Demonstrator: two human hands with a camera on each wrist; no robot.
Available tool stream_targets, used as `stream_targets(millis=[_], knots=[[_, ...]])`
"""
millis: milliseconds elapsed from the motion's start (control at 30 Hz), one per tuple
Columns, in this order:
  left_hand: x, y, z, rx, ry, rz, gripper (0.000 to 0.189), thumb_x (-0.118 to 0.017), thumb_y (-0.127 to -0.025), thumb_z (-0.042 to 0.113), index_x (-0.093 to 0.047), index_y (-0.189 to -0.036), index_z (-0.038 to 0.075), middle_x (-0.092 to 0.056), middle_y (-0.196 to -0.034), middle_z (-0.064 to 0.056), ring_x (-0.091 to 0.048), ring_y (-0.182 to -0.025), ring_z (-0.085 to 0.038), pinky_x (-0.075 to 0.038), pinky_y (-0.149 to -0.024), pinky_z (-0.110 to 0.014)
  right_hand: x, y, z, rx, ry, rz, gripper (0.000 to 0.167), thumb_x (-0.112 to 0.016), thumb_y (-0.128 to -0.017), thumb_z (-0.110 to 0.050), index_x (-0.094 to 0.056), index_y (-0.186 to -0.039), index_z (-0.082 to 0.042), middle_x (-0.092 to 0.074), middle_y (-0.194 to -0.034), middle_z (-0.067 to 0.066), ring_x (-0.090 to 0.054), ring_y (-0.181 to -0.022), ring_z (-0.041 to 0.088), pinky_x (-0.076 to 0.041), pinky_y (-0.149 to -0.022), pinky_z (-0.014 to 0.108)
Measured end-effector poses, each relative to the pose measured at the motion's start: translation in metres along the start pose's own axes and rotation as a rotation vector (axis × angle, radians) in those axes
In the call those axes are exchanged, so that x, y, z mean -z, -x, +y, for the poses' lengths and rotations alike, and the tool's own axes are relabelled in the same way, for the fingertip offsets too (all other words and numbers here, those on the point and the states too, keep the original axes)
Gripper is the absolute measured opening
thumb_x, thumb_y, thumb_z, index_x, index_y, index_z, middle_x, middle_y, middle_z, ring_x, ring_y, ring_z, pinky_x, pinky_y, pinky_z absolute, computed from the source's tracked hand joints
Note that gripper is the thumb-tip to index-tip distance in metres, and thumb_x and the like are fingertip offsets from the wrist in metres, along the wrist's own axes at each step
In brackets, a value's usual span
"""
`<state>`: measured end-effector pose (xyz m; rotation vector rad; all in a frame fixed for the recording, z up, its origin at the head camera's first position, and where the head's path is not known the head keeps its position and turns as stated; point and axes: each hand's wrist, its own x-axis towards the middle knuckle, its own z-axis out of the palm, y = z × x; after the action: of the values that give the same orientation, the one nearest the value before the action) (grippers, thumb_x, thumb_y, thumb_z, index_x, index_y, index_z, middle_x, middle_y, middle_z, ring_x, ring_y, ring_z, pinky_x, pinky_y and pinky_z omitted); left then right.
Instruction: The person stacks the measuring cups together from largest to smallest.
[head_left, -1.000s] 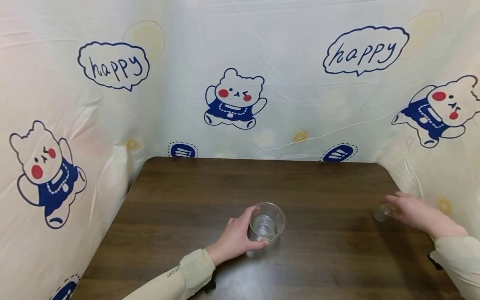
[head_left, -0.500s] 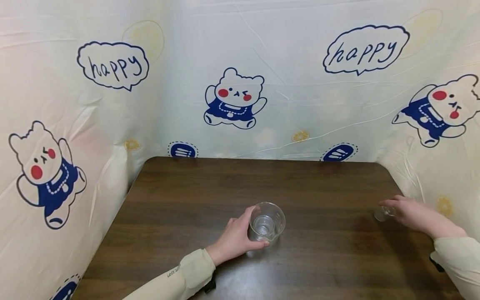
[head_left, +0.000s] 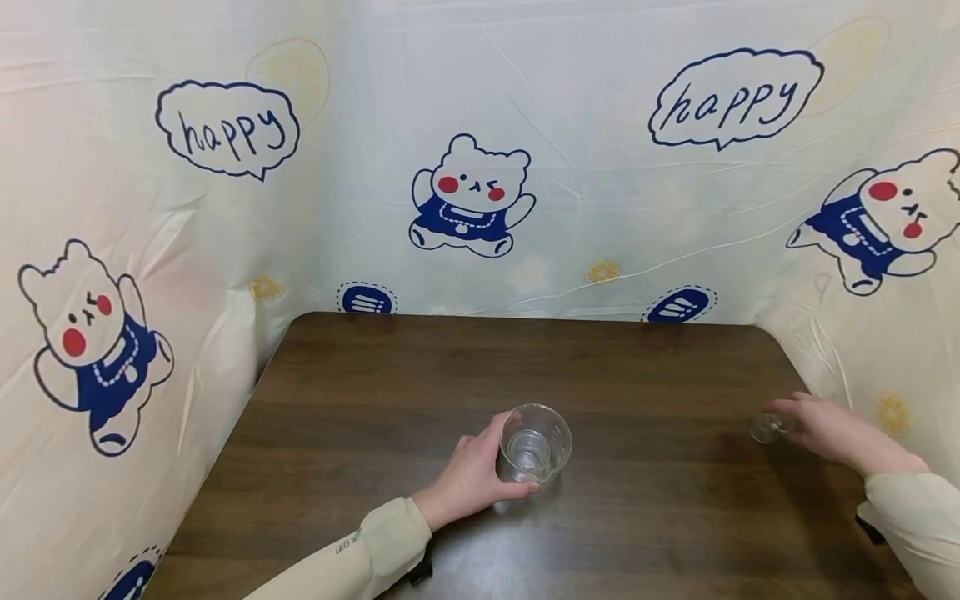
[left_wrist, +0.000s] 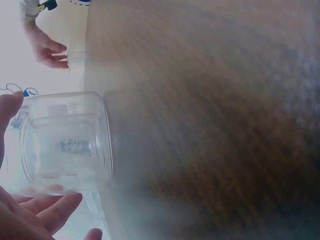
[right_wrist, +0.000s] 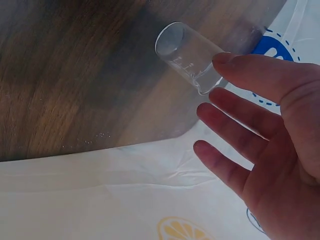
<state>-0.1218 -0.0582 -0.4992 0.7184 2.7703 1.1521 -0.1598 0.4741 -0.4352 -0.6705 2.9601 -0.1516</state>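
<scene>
Near the middle of the table, my left hand point(head_left: 476, 471) grips a large clear beaker point(head_left: 557, 450) from its left side. Inside that beaker stands a smaller clear beaker point(left_wrist: 60, 145). At the table's right side, a small clear beaker point(right_wrist: 187, 57) with faint white markings stands on the wood. My right hand point(right_wrist: 270, 130) is at its rim, with the thumb tip overlapping the edge and one fingertip beside the spout. The right fingers are loosely extended and spread; whether they touch the glass is hard to tell.
The dark wooden table point(head_left: 390, 383) has rounded far corners. A pale cloth point(head_left: 360, 167) with printed bears surrounds its back and sides, close to my right hand. Small specks lie on the wood near the right edge.
My right hand has drawn slightly right, away from the small beaker, which stays in place. My left hand and the large beaker have not visibly moved.
</scene>
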Motion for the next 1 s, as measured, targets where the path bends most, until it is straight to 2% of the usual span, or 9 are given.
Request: stream_targets(millis=[333,700,867,1000], knots=[[0.0011,-0.0009,0.0005,-0.007,-0.007,-0.003,0.099,-0.089,-0.077,0.051,-0.038,-0.154,0.015,-0.062,-0.143,-0.003,-0.064,-0.12,-0.016,-0.042,-0.097,-0.048,-0.0059,-0.0066,-0.0018,-0.006,0.045,0.034,0.033,-0.085,-0.072,0.004,-0.071,-0.102,0.003,-0.064,-0.088,0.014,-0.067,-0.075,0.032,-0.054,-0.065,0.048],[0.0001,0.0002,-0.0001,-0.004,0.005,-0.004,0.097,-0.089,-0.077,0.05,-0.039,-0.153,0.015,-0.062,-0.143,-0.003,-0.064,-0.12,-0.014,-0.041,-0.098,-0.048,-0.0071,-0.0043,-0.0027,-0.07,0.037,0.013,0.032,-0.086,-0.078,-0.007,-0.069,-0.104,0.004,-0.066,-0.086,0.014,-0.067,-0.074,0.031,-0.053,-0.065,0.05],[0.0001,-0.0004,0.0001,-0.012,0.007,-0.002,0.097,-0.089,-0.077,0.05,-0.039,-0.152,0.014,-0.063,-0.143,-0.005,-0.064,-0.119,-0.016,-0.041,-0.097,-0.048,-0.0029,-0.001,0.0,-0.083,0.014,-0.045,0.045,-0.088,-0.076,-0.006,-0.067,-0.114,0.007,-0.067,-0.09,0.016,-0.066,-0.075,0.03,-0.054,-0.064,0.049],[0.0001,-0.0005,0.0002,-0.009,0.015,-0.002,0.098,-0.089,-0.077,0.048,-0.038,-0.152,0.014,-0.062,-0.143,-0.006,-0.064,-0.12,-0.017,-0.041,-0.097,-0.049,0.0002,-0.0004,0.0021,-0.084,-0.003,-0.087,0.048,-0.087,-0.075,0.0,-0.065,-0.117,0.009,-0.069,-0.093,0.018,-0.067,-0.077,0.031,-0.054,-0.064,0.049]])
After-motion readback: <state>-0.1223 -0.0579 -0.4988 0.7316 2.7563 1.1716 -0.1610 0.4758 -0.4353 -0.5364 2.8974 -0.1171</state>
